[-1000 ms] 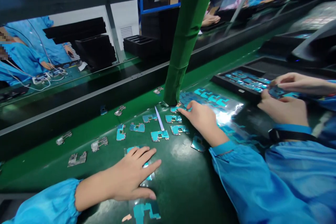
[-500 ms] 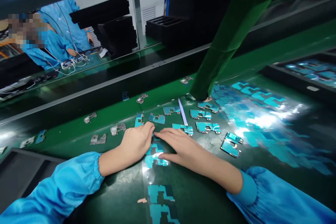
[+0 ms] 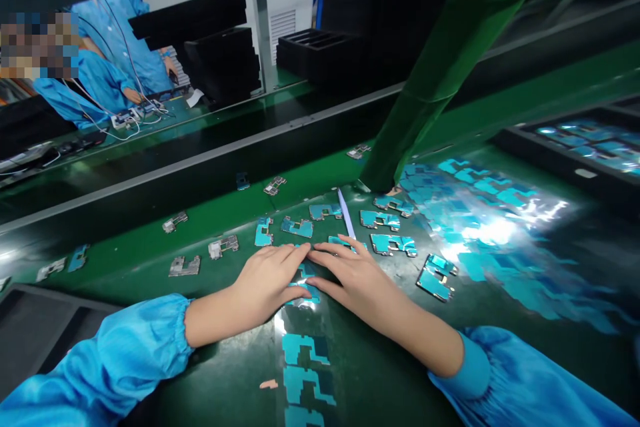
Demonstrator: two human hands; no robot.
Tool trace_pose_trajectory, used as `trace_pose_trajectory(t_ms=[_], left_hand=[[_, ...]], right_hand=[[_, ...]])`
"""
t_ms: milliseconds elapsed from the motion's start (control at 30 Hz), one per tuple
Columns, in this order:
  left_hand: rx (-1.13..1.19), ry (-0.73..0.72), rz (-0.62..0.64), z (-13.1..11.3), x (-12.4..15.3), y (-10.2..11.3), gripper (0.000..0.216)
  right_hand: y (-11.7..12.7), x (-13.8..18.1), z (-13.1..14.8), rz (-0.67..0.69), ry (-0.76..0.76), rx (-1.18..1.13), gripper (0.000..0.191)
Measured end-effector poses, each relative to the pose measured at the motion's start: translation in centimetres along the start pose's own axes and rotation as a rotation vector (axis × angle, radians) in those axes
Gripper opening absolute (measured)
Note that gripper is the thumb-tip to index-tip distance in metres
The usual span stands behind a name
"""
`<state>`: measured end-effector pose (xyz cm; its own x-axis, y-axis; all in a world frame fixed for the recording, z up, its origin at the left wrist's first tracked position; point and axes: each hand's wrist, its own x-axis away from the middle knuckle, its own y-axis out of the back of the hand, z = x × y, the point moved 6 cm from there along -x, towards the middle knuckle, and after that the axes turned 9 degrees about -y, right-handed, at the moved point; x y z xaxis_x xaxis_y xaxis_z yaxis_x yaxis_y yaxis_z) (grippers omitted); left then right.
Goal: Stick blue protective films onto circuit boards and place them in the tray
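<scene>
My left hand [image 3: 273, 277] and my right hand [image 3: 363, 280] meet fingertip to fingertip over a clear strip of blue die-cut film stickers [image 3: 307, 383]. Thumb and fingers of each hand bracket the shiny upper part of the strip; what lies under the fingertips is partly hidden. A blue-covered circuit board [image 3: 342, 243] shows partly behind my right fingers. Beyond the hands lie another small board [image 3: 264, 231], a notched board [image 3: 297, 227] and a pale purple stick tool [image 3: 346, 213]. A scrap of pinkish film [image 3: 269, 384] lies left of the strip.
Several boards, such as a grey one [image 3: 185, 265], lie to the left. Overlapping blue film sheets [image 3: 510, 280] spread at right, beside a black tray [image 3: 555, 163] of boards. A green duct [image 3: 415, 107] comes down behind. Another black tray [image 3: 30, 320] sits front left; two co-workers [image 3: 107, 47] are beyond.
The sticker strip has shifted away from me. My left hand has gone from a closed pinch to extended fingers with the thumb apart; both hands have moved slightly right.
</scene>
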<state>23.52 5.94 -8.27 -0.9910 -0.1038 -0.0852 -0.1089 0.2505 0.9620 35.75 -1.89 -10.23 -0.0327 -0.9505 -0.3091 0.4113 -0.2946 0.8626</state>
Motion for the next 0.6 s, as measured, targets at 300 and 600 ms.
trace_pose_trajectory(t_ms=[300,600], left_hand=[[0.059,-0.016,-0.039,0.1,-0.2,0.3,0.045],[0.100,0.001,-0.040,0.2,-0.2,0.1,0.054]], right_hand=[[0.5,0.1,0.5,-0.005,-0.022,-0.113,0.024],[3.3,0.0,2.3,-0.177,0.184,-0.102,0.025]])
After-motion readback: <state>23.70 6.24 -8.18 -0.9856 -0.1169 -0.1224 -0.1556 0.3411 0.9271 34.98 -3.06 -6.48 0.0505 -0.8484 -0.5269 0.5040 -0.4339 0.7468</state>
